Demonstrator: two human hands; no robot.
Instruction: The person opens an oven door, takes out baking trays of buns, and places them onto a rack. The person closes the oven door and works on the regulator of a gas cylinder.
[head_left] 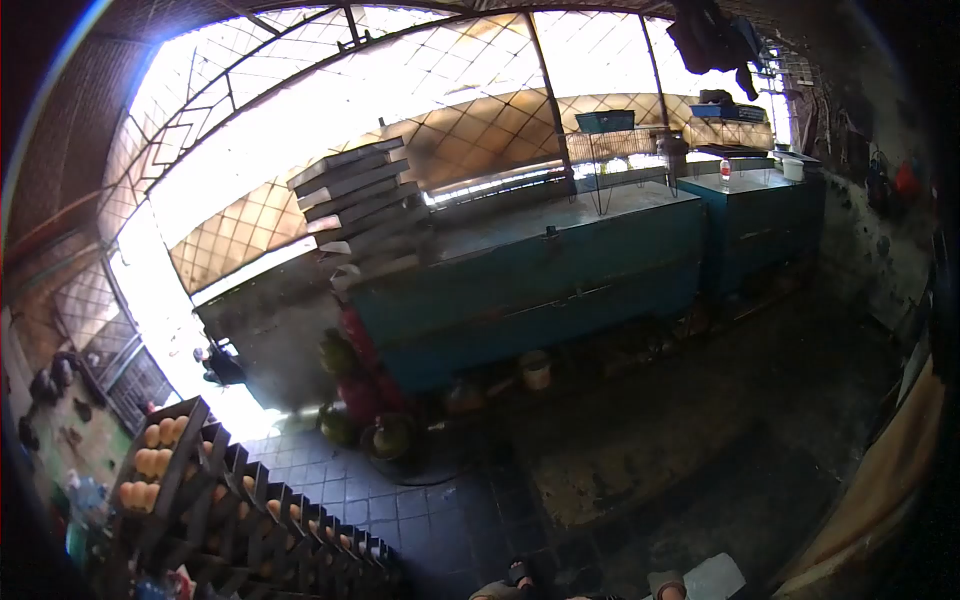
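Neither of my hands can be made out. At the bottom edge a dark sandal strap on a foot [518, 573] shows, and farther right is another dim shape like a foot [668, 584], beside a pale sheet [717, 577]. At the lower left, a tall stack of dark trays [190, 470] holds rows of light brown bread rolls [153, 462].
Long teal chests [540, 290] line the far side, with stacked trays [360, 195] on the left end. Green gas cylinders [392, 436] and a small bucket [536, 372] stand on the floor. A bottle [725, 170] and white tub [792, 169] sit at right.
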